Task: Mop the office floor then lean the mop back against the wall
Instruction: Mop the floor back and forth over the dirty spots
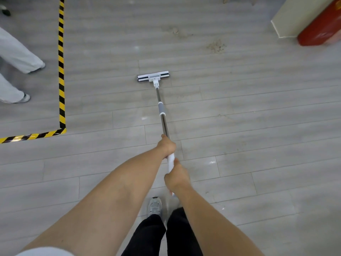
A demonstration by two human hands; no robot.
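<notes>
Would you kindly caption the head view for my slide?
Mopping: left hand and right hand hold the mop, its head flat on the grey floor near dirt patches.

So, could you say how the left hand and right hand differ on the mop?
The left hand grips the mop handle lower, by the bare metal, the right hand higher, on the white grip. The left hand is farther from the body, the right hand nearer. Both curl round it.

Shiny metal mop pole (163,122), white plastic head (153,77), grey wood-grain plank floor (258,126) with faint sheen.
</notes>
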